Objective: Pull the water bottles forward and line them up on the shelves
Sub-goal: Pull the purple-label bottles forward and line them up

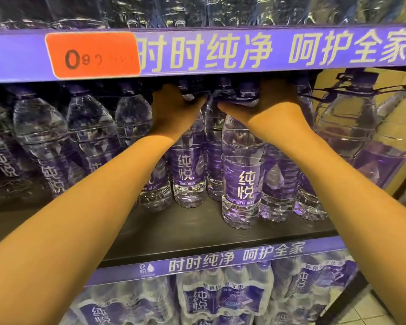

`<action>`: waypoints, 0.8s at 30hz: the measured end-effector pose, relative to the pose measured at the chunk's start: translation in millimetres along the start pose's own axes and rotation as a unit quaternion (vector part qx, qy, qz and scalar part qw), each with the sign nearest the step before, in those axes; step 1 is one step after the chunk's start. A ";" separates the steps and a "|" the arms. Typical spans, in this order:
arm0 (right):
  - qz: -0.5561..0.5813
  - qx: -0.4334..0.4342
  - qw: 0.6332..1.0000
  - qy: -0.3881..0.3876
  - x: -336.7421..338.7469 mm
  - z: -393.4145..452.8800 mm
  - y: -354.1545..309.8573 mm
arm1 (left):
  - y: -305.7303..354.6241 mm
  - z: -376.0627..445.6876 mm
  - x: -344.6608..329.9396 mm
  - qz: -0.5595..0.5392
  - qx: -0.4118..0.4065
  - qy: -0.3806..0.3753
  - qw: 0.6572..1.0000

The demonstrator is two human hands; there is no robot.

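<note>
Clear water bottles with purple labels and purple caps stand in rows on the middle shelf (197, 233). My left hand (174, 106) grips the neck of one bottle (188, 165) near the middle of the row. My right hand (263, 104) grips the top of the neighbouring bottle (243, 174), which stands further forward than the rest. The fingertips of both hands are hidden under the upper shelf's purple edge strip (220, 50).
More bottles (45, 137) fill the shelf to the left. Large handled jugs (352, 118) stand to the right. Shrink-wrapped bottle packs (220, 299) lie on the shelf below. An orange price tag (92, 55) sits on the upper strip. Bare shelf lies in front of the bottles.
</note>
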State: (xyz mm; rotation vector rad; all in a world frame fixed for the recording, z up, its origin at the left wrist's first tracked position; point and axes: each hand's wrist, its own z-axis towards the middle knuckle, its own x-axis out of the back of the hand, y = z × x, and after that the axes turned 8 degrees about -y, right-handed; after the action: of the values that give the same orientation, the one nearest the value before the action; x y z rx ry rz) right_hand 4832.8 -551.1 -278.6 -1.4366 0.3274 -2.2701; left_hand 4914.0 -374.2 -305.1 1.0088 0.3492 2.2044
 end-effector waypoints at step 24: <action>0.083 0.074 0.994 -0.002 24.9 -28.9 3.2 | 31.6 -32.7 21.1 0.043 -0.050 0.076 0.995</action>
State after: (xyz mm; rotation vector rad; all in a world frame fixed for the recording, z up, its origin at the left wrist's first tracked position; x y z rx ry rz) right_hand 4798.3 -566.6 -272.6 -1.2904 0.2615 -2.1122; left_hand 4864.8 -381.9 -299.4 0.8191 0.2645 2.3576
